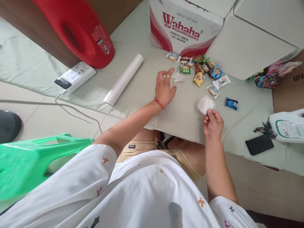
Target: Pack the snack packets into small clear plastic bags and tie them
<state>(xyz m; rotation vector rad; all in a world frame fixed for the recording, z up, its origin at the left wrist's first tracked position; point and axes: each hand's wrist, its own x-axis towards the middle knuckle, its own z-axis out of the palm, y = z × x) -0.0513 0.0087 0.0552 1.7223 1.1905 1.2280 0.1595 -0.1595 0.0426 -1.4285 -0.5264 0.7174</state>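
Note:
Between the thumb and fingers of my right hand (213, 123) is a piece of crinkled clear plastic (206, 104), held just above the cloth-covered table. My left hand (164, 87) reaches forward with thumb and fingers apart and a ring on one finger. Beside its fingertips lies another small clear plastic piece (178, 77); whether they touch I cannot tell. Beyond both hands is a loose pile of small wrapped snacks, among them a green packet (185, 70), a yellow packet (199, 78) and a white packet (221, 82). A dark blue packet (232, 103) lies apart on the right.
Left of my hands lies a white roll (123, 79). Farther left are a red jug (80, 34) and a white device (76, 76) with a cable. A Wahaha carton (184, 28) stands behind the snacks. At right are a black phone (259, 144) and a white bottle (287, 125).

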